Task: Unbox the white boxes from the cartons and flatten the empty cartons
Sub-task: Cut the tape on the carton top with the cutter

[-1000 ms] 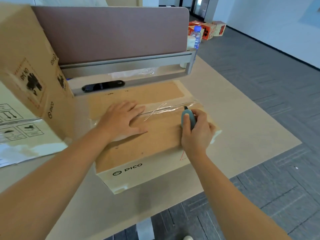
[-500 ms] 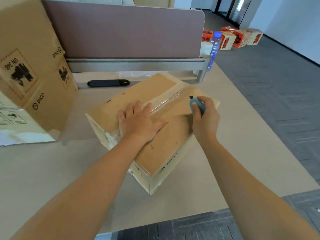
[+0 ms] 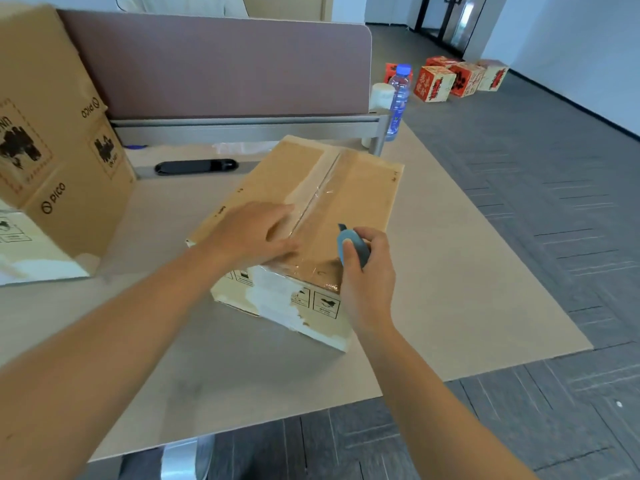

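On the tabletop (image 3: 450,271) sit two cartons: one taped carton (image 3: 349,188) mid-surface, a second carton (image 3: 52,140) at the far left. The left hand (image 3: 254,233) lies flat, fingers extended, on the taped carton's top; the right hand (image 3: 367,271) grips a blue cutter (image 3: 349,245) over its near edge. Bare tabletop lies to the right, up to the edge.

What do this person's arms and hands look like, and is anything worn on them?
Both forearms are bare as far as the picture shows; no sleeve is in view. The left hand and the right hand wear no gloves, and no watch, ring or bracelet shows on either wrist or on the fingers. No markings are visible.
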